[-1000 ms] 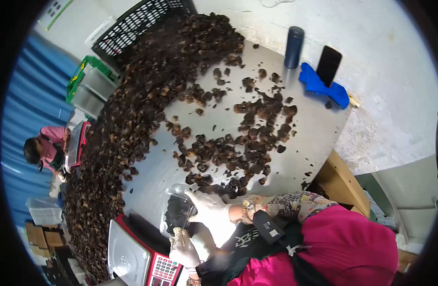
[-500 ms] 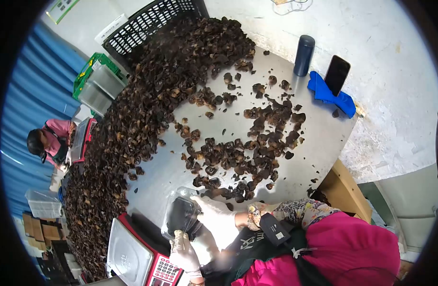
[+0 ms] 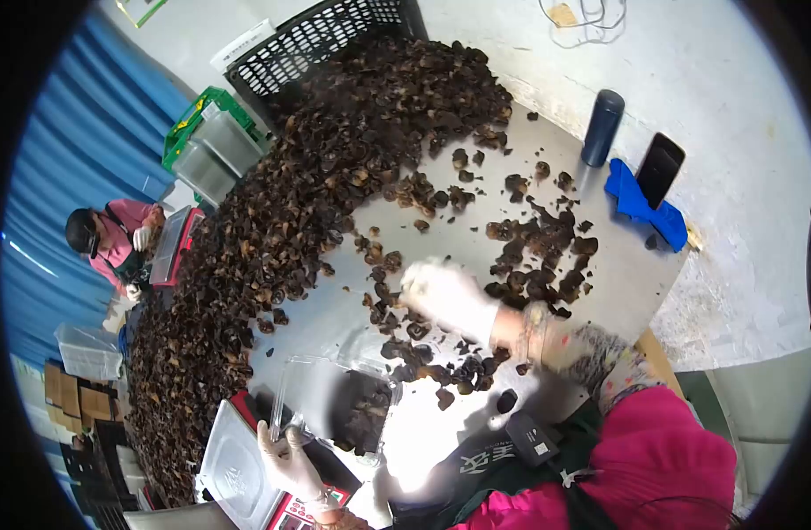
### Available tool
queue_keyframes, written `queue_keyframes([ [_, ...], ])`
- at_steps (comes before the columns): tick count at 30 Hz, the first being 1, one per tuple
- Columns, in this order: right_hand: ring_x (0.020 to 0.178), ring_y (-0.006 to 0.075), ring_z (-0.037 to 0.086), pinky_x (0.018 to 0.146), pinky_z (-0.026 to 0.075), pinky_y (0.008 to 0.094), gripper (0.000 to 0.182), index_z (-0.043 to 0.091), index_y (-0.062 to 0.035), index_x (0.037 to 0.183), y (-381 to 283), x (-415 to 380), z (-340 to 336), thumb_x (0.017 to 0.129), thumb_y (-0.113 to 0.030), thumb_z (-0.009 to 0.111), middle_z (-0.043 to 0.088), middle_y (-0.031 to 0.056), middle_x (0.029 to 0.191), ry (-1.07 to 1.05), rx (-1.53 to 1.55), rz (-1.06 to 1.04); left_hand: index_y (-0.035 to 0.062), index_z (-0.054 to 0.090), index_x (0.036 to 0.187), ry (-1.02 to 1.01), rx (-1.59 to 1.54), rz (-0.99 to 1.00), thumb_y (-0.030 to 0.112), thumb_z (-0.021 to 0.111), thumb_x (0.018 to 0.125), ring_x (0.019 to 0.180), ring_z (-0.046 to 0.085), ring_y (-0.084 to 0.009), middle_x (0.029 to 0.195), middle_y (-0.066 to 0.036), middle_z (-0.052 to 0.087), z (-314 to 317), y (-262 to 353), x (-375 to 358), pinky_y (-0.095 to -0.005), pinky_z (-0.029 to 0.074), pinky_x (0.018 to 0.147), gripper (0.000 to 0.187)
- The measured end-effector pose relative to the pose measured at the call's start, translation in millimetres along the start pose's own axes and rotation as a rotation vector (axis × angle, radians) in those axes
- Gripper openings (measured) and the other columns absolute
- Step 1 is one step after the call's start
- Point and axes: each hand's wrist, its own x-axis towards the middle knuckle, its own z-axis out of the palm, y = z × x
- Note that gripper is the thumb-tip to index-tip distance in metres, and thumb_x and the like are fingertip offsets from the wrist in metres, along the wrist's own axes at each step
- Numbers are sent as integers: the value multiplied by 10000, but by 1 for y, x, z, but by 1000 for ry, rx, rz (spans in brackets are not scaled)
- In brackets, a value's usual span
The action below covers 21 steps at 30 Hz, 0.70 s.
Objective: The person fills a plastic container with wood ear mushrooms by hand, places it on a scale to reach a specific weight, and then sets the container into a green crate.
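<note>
My left hand (image 3: 291, 468), in a white glove, grips the near left edge of a clear plastic box (image 3: 286, 389) with its thumb and fingers. Dark curled pieces (image 3: 370, 420), resembling wood ear fungus, lie inside the box, whose clear lid stands open. The box is beside the scale (image 3: 242, 468), which has a white plate and a red body. Over the metal table, my right hand (image 3: 445, 296), also gloved, is stretched out above the scattered dark pieces (image 3: 538, 256). Motion and glare smear its fingers, so I cannot make out whether they hold anything.
A large heap of dark pieces (image 3: 273, 203) covers the table's far left side, against a black crate (image 3: 313, 53). A bottle (image 3: 602, 128) and a phone (image 3: 660, 170) on a blue cloth (image 3: 631, 194) stand at the right edge. Another person (image 3: 114, 238) works beside a second red scale (image 3: 176, 246).
Both hands held the box before. My right hand has let go and moved up over the scattered pieces. The box now sits lower, with its lid open and my left hand at its left edge.
</note>
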Motion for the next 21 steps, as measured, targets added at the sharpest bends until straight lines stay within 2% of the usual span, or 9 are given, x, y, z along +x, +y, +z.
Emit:
queue_keyframes([
  [1, 822, 285, 615, 692, 499, 383, 181, 628, -130, 899, 44, 33, -2, 788, -272, 632, 622, 100, 911, 117, -105, -29, 45, 580, 1220, 10, -2, -3, 7, 665, 807, 687, 543, -74, 803, -34, 620, 8, -23, 8, -205, 453, 649, 423],
  [3, 851, 284, 621, 734, 499, 380, 207, 620, -115, 929, 58, 70, -37, 784, -260, 649, 607, 120, 951, 268, -407, 160, 73, 568, 1242, 146, -150, 118, -16, 625, 825, 704, 550, -69, 835, -21, 634, 24, -63, 25, -204, 452, 647, 430],
  [5, 878, 278, 625, 775, 498, 382, 246, 609, -91, 962, 92, 94, -42, 787, -255, 661, 599, 135, 985, 467, -570, 192, 74, 550, 1264, 127, -223, 51, -44, 586, 839, 715, 550, -73, 850, -21, 636, 27, -62, 36, -205, 456, 657, 443],
  [9, 888, 291, 626, 800, 492, 370, 252, 601, -35, 935, 134, 114, -50, 793, -233, 666, 616, 146, 936, 325, -625, 234, 82, 510, 1308, 87, -351, 17, -48, 568, 856, 767, 552, -88, 899, -45, 632, 30, -57, 54, -226, 465, 705, 474],
  [11, 835, 241, 628, 770, 482, 324, 205, 597, -5, 890, 162, 122, -52, 795, -175, 664, 606, 138, 803, 321, -65, 296, 111, 463, 1351, 157, -288, 138, -22, 567, 871, 785, 556, -88, 1043, -74, 635, 30, -52, 62, -220, 472, 708, 509],
  [13, 688, 102, 487, 645, 417, 268, 163, 627, -2, 965, 172, 122, -66, 834, -100, 619, 542, 3, 724, 175, 365, 250, 91, 408, 1382, 131, -230, 31, -9, 562, 880, 884, 581, -137, 1166, -103, 601, 27, -53, 64, -264, 472, 802, 535],
  [16, 666, 80, 460, 605, 394, 246, 184, 636, -23, 1015, 112, 97, -94, 854, -108, 609, 547, -34, 753, 99, 444, 346, 49, 348, 1402, 123, -212, 12, 3, 567, 873, 1097, 538, -226, 1342, -129, 480, 36, -51, 58, -334, 442, 896, 574],
  [19, 666, 51, 453, 583, 377, 204, 178, 642, -44, 1022, 94, 85, -99, 860, -111, 610, 559, -25, 766, -25, 490, 302, 44, 358, 1394, 160, 45, 156, 18, 572, 868, 1193, 477, -254, 1380, -147, 439, 38, -43, 49, -361, 417, 932, 569],
  [21, 666, 31, 443, 565, 363, 182, 186, 641, -57, 1039, 88, 83, -100, 861, -104, 609, 557, -16, 754, -43, 787, 147, 36, 374, 1384, 171, -50, 166, 29, 569, 867, 1237, 440, -263, 1375, -146, 446, 40, -46, 42, -367, 376, 978, 552],
])
